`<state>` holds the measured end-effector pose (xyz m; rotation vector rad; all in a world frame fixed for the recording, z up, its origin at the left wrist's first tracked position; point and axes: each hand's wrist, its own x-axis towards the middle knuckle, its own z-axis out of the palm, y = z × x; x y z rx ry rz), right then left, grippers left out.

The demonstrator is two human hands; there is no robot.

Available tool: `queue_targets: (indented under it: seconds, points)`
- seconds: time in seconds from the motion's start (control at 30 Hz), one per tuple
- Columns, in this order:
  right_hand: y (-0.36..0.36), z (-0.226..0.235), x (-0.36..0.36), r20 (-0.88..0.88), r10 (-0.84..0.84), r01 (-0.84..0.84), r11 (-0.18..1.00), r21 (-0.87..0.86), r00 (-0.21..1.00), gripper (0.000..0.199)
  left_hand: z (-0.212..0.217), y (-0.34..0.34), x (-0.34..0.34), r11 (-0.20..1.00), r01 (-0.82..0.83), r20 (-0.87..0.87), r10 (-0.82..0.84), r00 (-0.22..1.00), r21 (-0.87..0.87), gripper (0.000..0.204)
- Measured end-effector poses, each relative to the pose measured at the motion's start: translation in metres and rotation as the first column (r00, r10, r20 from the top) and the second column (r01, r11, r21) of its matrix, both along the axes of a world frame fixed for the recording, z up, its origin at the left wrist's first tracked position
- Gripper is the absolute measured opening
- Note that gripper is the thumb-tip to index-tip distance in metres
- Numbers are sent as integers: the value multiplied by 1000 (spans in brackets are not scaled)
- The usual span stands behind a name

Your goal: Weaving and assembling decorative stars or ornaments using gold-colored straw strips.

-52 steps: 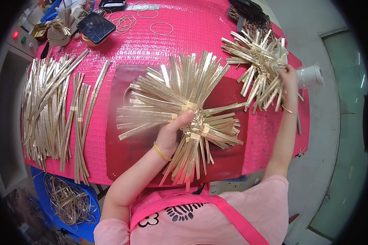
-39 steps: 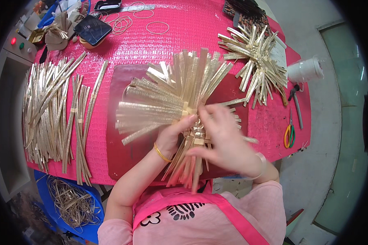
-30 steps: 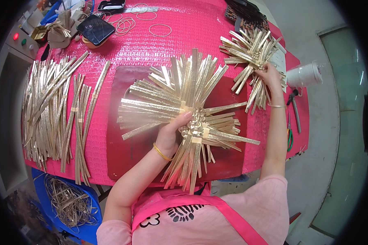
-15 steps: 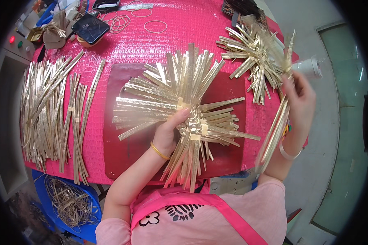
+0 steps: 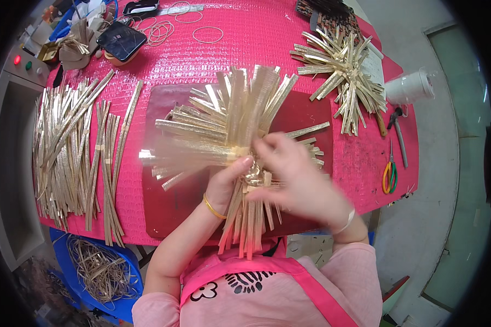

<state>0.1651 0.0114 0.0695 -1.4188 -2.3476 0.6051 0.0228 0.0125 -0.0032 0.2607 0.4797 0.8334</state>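
A large fan of gold ribbon strips (image 5: 223,125) spreads over a dark red mat (image 5: 305,117) on the pink table. My left hand (image 5: 227,182) pinches the fan at its centre, thumb pressed on the knot. My right hand (image 5: 294,177), blurred with motion, lies over the centre right of the fan, fingers curled onto the strips there. A smaller finished gold strip bundle (image 5: 343,71) lies at the far right of the table.
Loose gold strips (image 5: 73,152) are piled along the table's left side. Scissors (image 5: 389,177), pliers (image 5: 398,125) and a white spool (image 5: 412,86) sit at the right edge. Rubber bands (image 5: 207,34) and a phone (image 5: 121,40) lie at the back. A blue bin (image 5: 101,267) holds scraps.
My right hand reached to the smaller bundle, came away holding a long gold strip, and has now brought it down onto the centre of the big fan. My left hand stayed put.
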Motion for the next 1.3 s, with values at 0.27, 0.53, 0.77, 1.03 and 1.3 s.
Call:
queue_targets:
  seconds: [0.27, 0.53, 0.77, 1.03, 1.3]
  points:
    - [143, -64, 247, 376, -793, 706, 603, 371, 480, 41, -10, 2, 8, 997, -15, 20, 17, 1000, -75, 36]
    - [174, -42, 227, 89, -736, 699, 667, 258, 671, 37, -5, 3, 2, 990, -29, 57, 37, 998, -135, 35]
    - [166, -44, 212, 202, -767, 755, 638, 152, 609, 39, -14, 4, 4, 989, -9, 43, 15, 999, -146, 37]
    - [18, 80, 60, -343, -537, 584, 811, 41, 771, 25, 1, 2, 13, 995, -68, -89, 62, 994, -71, 43]
    - [15, 15, 11, 122, 3, -23, 987, 161, 992, 38, 2, -3, 5, 989, -147, -127, 142, 982, -34, 41]
